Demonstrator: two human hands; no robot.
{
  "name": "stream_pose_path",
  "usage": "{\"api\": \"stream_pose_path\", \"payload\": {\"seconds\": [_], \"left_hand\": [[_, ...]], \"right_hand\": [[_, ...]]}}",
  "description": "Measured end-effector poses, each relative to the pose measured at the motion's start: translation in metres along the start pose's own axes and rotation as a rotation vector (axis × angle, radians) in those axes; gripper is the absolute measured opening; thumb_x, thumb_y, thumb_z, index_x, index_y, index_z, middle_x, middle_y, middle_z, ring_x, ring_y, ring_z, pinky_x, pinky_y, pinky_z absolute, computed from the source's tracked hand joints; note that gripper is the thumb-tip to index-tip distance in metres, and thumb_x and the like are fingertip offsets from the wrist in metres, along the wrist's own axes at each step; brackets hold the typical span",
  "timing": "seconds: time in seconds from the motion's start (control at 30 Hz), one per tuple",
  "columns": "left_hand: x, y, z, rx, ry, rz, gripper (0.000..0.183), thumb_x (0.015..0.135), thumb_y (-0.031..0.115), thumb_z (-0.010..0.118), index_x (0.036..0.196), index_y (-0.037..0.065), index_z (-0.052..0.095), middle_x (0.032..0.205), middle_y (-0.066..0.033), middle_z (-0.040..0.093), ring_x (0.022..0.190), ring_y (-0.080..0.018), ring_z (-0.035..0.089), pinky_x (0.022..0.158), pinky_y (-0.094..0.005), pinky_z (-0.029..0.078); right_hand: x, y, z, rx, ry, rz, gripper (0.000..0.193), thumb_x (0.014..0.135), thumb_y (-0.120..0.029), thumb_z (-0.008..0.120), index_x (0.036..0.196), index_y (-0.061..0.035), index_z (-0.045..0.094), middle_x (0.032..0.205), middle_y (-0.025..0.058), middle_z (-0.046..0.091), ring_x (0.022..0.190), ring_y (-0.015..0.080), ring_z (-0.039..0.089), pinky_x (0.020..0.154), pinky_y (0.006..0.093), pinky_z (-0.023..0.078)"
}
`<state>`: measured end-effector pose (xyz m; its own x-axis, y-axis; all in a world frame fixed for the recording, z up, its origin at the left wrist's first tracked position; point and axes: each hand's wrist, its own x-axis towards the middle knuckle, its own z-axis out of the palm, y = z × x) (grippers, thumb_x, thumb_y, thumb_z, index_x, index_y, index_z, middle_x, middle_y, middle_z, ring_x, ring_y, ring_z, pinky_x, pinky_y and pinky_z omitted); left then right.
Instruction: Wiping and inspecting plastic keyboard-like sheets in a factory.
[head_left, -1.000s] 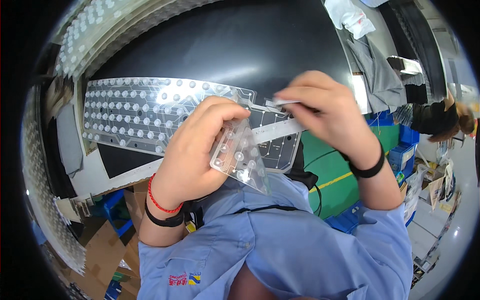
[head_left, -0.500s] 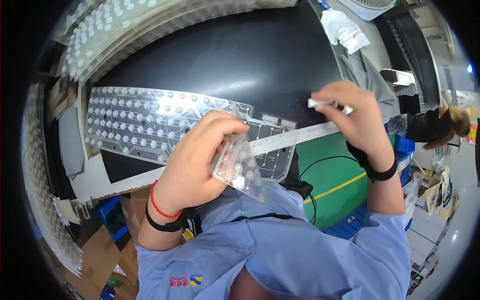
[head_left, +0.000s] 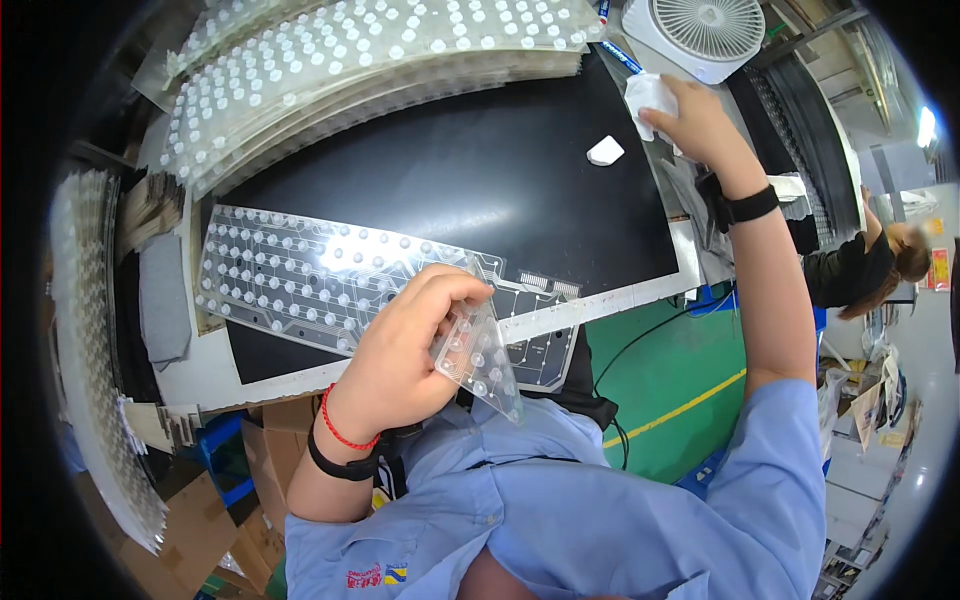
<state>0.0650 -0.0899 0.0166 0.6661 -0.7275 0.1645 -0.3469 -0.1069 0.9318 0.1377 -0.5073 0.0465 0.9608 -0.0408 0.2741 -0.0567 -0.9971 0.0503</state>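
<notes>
On my head feed, the left hand (head_left: 410, 340) has its grip closed on the turned-back clear plastic corner (head_left: 485, 372) of a flat, see-through circuit sheet with rows of whitish domes (head_left: 275, 265), which lies along the front of the black-topped desk (head_left: 460, 180), its right end overhanging the edge. My right hand (head_left: 692, 122) has its grip pinched on a crumpled white cloth or tissue (head_left: 650, 97) at the far right; I cannot tell whether it is lifted. A small white block (head_left: 605, 151) lies apart nearby. I judge the step in hand to be fetching the cloth; the next move calls for a firm right pinch and a steady left grip, so the bent corner neither creases nor slips.
</notes>
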Motion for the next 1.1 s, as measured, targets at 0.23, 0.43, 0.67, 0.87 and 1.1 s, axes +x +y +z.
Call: {"api": "stream_pose_path", "payload": {"seconds": [0.23,0.43,0.67,0.87,1.1], "left_hand": [[0.0,-0.001,0.001,-0.003,0.019,-0.004,0.04,0.082,-0.002,0.063,0.121,0.003,0.058,0.117,-0.0121,0.059,0.09,-0.024,0.061,0.079,-0.0307,0.051],[0.0,-0.001,0.001,0.01,0.026,0.016,0.042,0.08,-0.003,0.062,0.121,0.003,0.058,0.117,-0.0122,0.059,0.091,-0.0244,0.061,0.078,-0.0311,0.051],[-0.001,-0.001,0.0,0.014,0.043,-0.007,0.043,0.079,-0.004,0.062,0.121,0.004,0.059,0.117,-0.0119,0.059,0.091,-0.0241,0.061,0.078,-0.031,0.051],[0.003,0.002,0.004,0.035,-0.025,0.013,0.042,0.079,-0.004,0.061,0.12,0.003,0.059,0.117,-0.0117,0.058,0.091,-0.0239,0.061,0.078,-0.0305,0.051],[-0.003,-0.008,0.0,-0.003,0.041,0.028,0.042,0.079,-0.006,0.061,0.12,0.003,0.059,0.115,-0.0127,0.058,0.093,-0.0229,0.061,0.079,-0.0299,0.05]], "right_hand": [[0.002,-0.001,-0.025,0.273,0.115,0.164,0.026,0.085,-0.007,0.063,0.11,-0.0023,0.072,0.105,0.0193,0.07,0.1,0.0374,0.068,0.092,0.0418,0.052],[-0.016,-0.109,-0.018,0.502,0.155,-0.39,0.026,0.082,0.004,0.059,0.104,-0.0001,0.07,0.105,0.0177,0.067,0.094,0.036,0.066,0.084,0.0395,0.054],[-0.123,-0.098,-0.073,0.343,-0.724,-0.472,0.014,0.077,-0.006,0.066,0.089,-0.0007,0.065,0.097,0.0182,0.064,0.089,0.0358,0.067,0.077,0.0435,0.056],[-0.129,-0.053,-0.126,0.306,-0.641,-0.331,0.021,0.071,0.006,0.059,0.086,-0.0006,0.072,0.091,0.0181,0.067,0.093,0.0369,0.065,0.08,0.0407,0.053],[-0.124,-0.113,-0.042,0.468,-0.23,-0.392,0.017,0.079,0.006,0.057,0.092,0.0007,0.067,0.111,0.0166,0.059,0.105,0.036,0.055,0.09,0.0403,0.048]]}}
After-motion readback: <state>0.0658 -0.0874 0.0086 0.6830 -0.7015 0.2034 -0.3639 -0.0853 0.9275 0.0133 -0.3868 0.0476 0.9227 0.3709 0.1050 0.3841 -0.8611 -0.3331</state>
